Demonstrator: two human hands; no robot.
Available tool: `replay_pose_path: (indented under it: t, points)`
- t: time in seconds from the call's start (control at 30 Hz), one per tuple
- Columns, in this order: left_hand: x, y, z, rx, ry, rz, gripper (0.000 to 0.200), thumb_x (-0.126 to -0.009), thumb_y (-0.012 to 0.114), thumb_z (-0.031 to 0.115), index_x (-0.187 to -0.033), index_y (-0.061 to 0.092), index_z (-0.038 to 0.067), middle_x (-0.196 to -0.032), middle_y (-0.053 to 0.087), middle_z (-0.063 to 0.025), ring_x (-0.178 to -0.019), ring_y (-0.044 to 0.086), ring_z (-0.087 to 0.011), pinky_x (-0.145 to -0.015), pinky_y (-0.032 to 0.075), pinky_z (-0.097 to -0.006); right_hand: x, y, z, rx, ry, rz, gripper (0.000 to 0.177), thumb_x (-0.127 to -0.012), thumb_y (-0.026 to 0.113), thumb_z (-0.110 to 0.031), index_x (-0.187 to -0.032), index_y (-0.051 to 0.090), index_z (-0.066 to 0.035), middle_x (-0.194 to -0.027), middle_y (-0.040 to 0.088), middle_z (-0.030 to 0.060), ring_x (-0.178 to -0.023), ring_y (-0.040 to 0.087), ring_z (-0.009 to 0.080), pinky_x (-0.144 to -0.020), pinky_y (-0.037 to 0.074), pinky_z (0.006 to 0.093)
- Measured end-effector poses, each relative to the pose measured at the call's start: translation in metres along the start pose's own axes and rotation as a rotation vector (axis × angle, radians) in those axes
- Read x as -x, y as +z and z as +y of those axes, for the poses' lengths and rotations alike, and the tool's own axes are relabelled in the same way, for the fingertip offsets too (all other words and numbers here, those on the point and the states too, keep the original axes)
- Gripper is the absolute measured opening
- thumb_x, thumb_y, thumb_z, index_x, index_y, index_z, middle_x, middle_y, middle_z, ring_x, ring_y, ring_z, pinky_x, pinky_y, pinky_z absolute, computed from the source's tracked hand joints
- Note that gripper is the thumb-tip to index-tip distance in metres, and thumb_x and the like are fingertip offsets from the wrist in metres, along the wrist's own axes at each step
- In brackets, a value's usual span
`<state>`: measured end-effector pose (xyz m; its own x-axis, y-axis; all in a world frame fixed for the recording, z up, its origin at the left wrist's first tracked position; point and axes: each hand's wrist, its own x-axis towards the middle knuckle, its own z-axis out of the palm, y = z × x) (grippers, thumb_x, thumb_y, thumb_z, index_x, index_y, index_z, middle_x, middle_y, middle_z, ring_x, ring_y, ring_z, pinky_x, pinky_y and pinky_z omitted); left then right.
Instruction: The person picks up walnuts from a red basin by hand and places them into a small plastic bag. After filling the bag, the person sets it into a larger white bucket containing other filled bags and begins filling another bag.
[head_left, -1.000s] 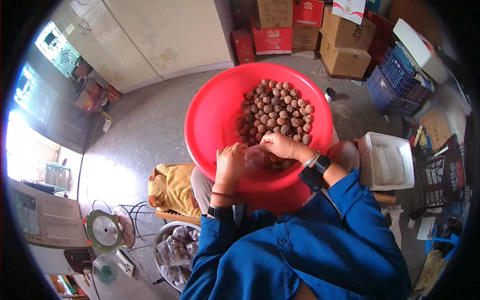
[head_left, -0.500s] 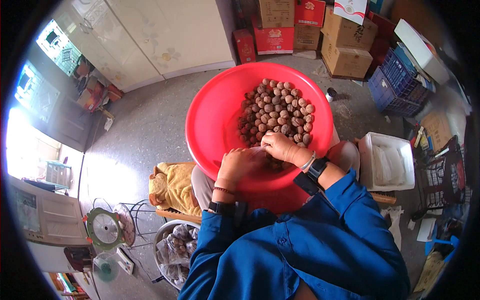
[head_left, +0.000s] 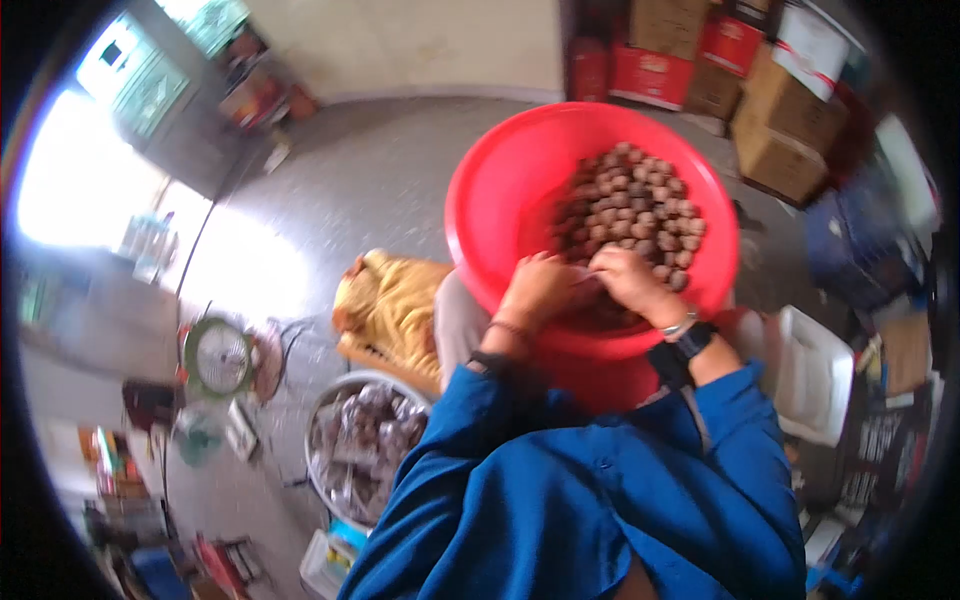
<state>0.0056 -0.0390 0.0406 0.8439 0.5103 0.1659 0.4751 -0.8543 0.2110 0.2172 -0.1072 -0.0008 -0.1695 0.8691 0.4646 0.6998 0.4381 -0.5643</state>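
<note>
Head view: red basin (head_left: 492,195) holds walnuts (head_left: 640,205); left hand (head_left: 541,287) and right hand (head_left: 630,280), fingers curled, pinch a clear bag (head_left: 588,288).

Both hands (head_left: 585,284) close together, fingers bent

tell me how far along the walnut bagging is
The filled plastic bags in the metal bowl look done. In hand, the left hand and right hand hold a clear bag between them over the red basin; blur hides whether anything is inside. Many loose walnuts in the basin apparently await bagging.
</note>
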Motion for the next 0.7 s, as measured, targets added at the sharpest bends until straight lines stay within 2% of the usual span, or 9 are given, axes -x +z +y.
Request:
replay_pose_path:
  t: [0.13,0.2,0.3,0.4,0.5,0.53,0.6,0.67,0.7]
  points:
    - [0.004,0.004,-0.004,-0.068,-0.105,0.061,0.029,-0.092,0.063,0.036,-0.077,0.077,0.016,-0.088,0.075,-0.0072,-0.089,0.074,-0.0279,-0.077,0.058,-0.0476,-0.011,0.003,-0.005,-0.015,0.108,-0.016,0.006,-0.092,0.068,-0.008,-0.092,0.068,-0.002,-0.088,0.069,0.0159,-0.087,0.069,0.0313,-0.079,0.054,0.0400]
    - [0.009,0.002,-0.002,-0.022,-0.232,0.054,0.023,-0.091,0.064,0.032,-0.083,0.075,0.014,-0.086,0.075,-0.0116,-0.085,0.075,-0.0309,-0.074,0.059,-0.0480,-0.011,0.004,-0.016,-0.089,0.275,-0.053,0.009,-0.095,0.069,-0.010,-0.098,0.067,-0.001,-0.089,0.071,0.0168,-0.085,0.071,0.0279,-0.075,0.055,0.0373]
    - [0.017,0.006,-0.010,0.180,-0.318,0.272,0.015,-0.091,0.062,0.022,-0.095,0.062,0.008,-0.084,0.073,-0.0166,-0.080,0.074,-0.0366,-0.071,0.059,-0.0502,-0.002,0.006,-0.006,-0.008,0.256,-0.025,0.015,-0.097,0.071,-0.011,-0.108,0.066,-0.002,-0.091,0.073,0.0151,-0.082,0.071,0.0222,-0.074,0.055,0.0357]
    - [0.020,0.002,-0.019,0.360,-0.457,0.681,0.014,-0.096,0.061,0.020,-0.096,0.055,0.008,-0.079,0.069,-0.0201,-0.074,0.069,-0.0431,-0.063,0.055,-0.0545,-0.001,0.008,0.005,-0.078,0.398,-0.010,0.018,-0.098,0.072,-0.017,-0.109,0.066,-0.004,-0.090,0.073,0.0124,-0.079,0.069,0.0190,-0.073,0.055,0.0333]
    - [0.043,-0.025,-0.028,0.495,-0.619,0.783,0.010,-0.099,0.058,0.016,-0.098,0.052,0.008,-0.080,0.067,-0.0227,-0.081,0.066,-0.0491,-0.065,0.051,-0.0579,0.001,0.003,0.007,-0.020,0.395,-0.015,0.024,-0.100,0.071,-0.026,-0.107,0.067,-0.004,-0.084,0.071,0.0070,-0.075,0.066,0.0146,-0.069,0.053,0.0306]
    - [0.054,-0.029,-0.035,0.625,-0.564,0.904,0.011,-0.099,0.060,0.015,-0.096,0.052,0.007,-0.076,0.065,-0.0225,-0.072,0.066,-0.0462,-0.060,0.051,-0.0534,0.001,0.004,0.007,0.017,0.317,0.013,0.025,-0.100,0.072,-0.028,-0.105,0.067,-0.004,-0.082,0.070,0.0054,-0.072,0.065,0.0133,-0.066,0.052,0.0295]
    - [0.085,-0.040,-0.060,0.786,-0.483,1.035,0.009,-0.098,0.061,0.007,-0.093,0.054,0.008,-0.078,0.065,-0.0144,-0.070,0.066,-0.0288,-0.061,0.052,-0.0417,0.004,0.001,0.009,-0.122,0.515,-0.054,0.019,-0.100,0.070,-0.024,-0.103,0.067,-0.005,-0.079,0.067,0.0022,-0.065,0.061,0.0098,-0.059,0.049,0.0266]
    - [0.138,-0.035,-0.105,1.345,-0.223,1.094,0.034,-0.085,0.059,-0.016,-0.107,0.061,0.010,-0.102,0.064,-0.0002,-0.096,0.064,-0.0139,-0.076,0.054,-0.0304,0.007,0.002,0.021,-0.212,0.609,-0.014,0.011,-0.100,0.067,-0.017,-0.101,0.066,-0.006,-0.077,0.065,0.0000,-0.060,0.057,0.0067,-0.055,0.047,0.0243]
    - [0.169,-0.056,-0.106,1.328,-0.319,1.115,0.037,-0.085,0.059,-0.016,-0.111,0.062,0.010,-0.104,0.064,-0.0012,-0.098,0.064,-0.0141,-0.078,0.056,-0.0301,0.009,0.002,0.023,-0.209,0.571,0.002,0.006,-0.098,0.065,-0.011,-0.101,0.065,-0.006,-0.077,0.065,-0.0007,-0.059,0.057,0.0062,-0.054,0.047,0.0238]
